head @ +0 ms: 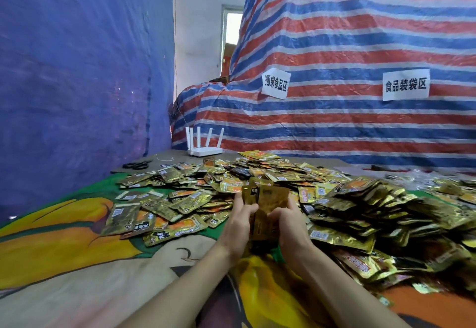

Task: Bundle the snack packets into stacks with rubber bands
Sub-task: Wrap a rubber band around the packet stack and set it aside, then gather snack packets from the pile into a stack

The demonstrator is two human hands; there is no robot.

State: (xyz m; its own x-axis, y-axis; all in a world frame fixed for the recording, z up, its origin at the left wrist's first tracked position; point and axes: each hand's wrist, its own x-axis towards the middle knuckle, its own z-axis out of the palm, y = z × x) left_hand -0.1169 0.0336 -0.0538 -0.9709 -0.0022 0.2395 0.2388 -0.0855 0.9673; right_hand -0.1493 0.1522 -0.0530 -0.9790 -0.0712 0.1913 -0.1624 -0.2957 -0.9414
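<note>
1 small stack of snack packets (268, 206) stands upright, gripped between left hand (238, 220) and right hand (289, 224), while the loose heap (360, 211) spreads from its 9 to 3 o'clock; no rubber band or finished bundle is visible, so bundling appears barely begun.

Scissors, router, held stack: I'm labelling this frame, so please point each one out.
Scissors (135, 165), head view, on the black middle.
Router (205, 151), head view, on its white body.
Held stack (270, 198), head view, on the front packet's face.
</note>
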